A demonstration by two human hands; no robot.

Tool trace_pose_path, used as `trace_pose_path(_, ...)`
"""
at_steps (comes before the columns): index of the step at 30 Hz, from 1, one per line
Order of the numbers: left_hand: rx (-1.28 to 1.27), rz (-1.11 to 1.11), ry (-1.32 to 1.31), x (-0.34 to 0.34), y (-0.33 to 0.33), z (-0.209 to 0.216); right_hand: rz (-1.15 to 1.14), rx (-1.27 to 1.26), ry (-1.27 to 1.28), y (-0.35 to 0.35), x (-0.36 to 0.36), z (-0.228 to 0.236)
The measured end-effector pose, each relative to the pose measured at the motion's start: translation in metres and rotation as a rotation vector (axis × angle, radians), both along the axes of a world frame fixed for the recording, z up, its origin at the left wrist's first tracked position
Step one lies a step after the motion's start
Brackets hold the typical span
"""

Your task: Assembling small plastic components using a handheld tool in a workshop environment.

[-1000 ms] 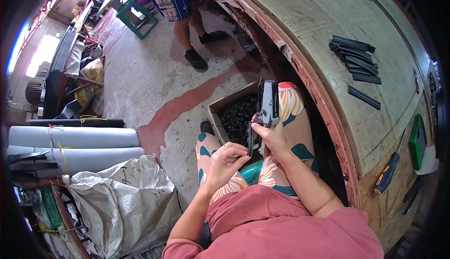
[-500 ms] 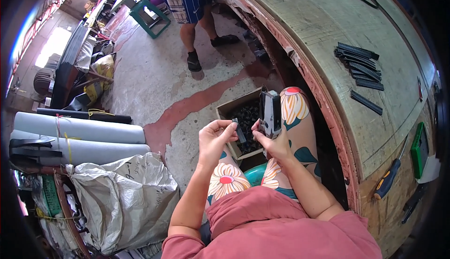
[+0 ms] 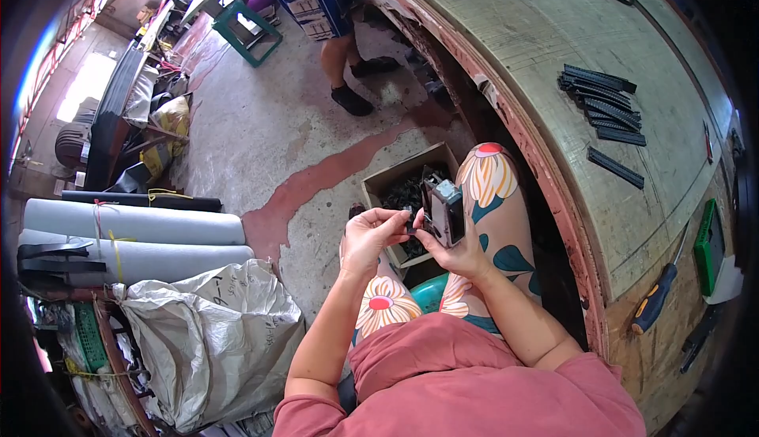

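Item in hand: a small dark block-shaped part with a pale metal end [image 3: 444, 210], held upright above our lap. Our right hand [image 3: 457, 254] has its grip closed around the lower half of this part. Our left hand [image 3: 370, 234] pinches a small black piece [image 3: 408, 217] between fingertips, closed on it and brought right against the near side of the block; we cannot tell whether the piece is already seated or only touching.

Stock: an open cardboard box [image 3: 393, 177] on the floor just beyond our knees, well filled with small black pieces. We judge the fitting work far from done, since much loose stock remains.

Tabletop [image 3: 553, 65], to our right: a stack of black ridged strips [image 3: 598, 99] and one single strip [image 3: 615, 167] lying apart from it; a screwdriver with blue and orange handle [image 3: 655, 301]; a green flat item [image 3: 706, 246] near the edge. No finished blocks are set out there that we can make out.

Surroundings: grey rolls [image 3: 134, 224], a white sack [image 3: 213, 334], another person's legs [image 3: 340, 58] well apart.
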State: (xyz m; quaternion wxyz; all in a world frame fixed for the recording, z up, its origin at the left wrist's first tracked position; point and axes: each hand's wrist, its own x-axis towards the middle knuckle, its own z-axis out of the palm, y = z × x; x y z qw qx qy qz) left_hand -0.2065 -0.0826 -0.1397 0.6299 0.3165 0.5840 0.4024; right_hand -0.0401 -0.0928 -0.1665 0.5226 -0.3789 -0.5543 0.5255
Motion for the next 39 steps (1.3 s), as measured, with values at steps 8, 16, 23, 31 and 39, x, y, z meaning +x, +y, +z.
trace_pose_path(8,-0.061,0.074,-0.106,0.009,-0.009,0.003,-0.097,-0.143,-0.058,-0.002,-0.004,-0.009)
trace_pose_path(16,-0.006,0.093,-0.044,0.015,-0.014,0.000,-0.168,-0.146,-0.098,-0.001,-0.007,-0.018)
trace_pose_path(23,0.132,0.072,0.041,0.017,-0.017,-0.009,-0.172,-0.118,-0.078,-0.002,-0.009,-0.013)
trace_pose_path(31,0.147,0.116,0.057,0.021,-0.021,-0.013,-0.178,-0.147,-0.077,-0.004,-0.011,-0.014)
trace_pose_path(39,0.167,0.180,0.038,0.025,-0.025,-0.021,-0.200,-0.164,-0.054,-0.005,-0.013,-0.017)
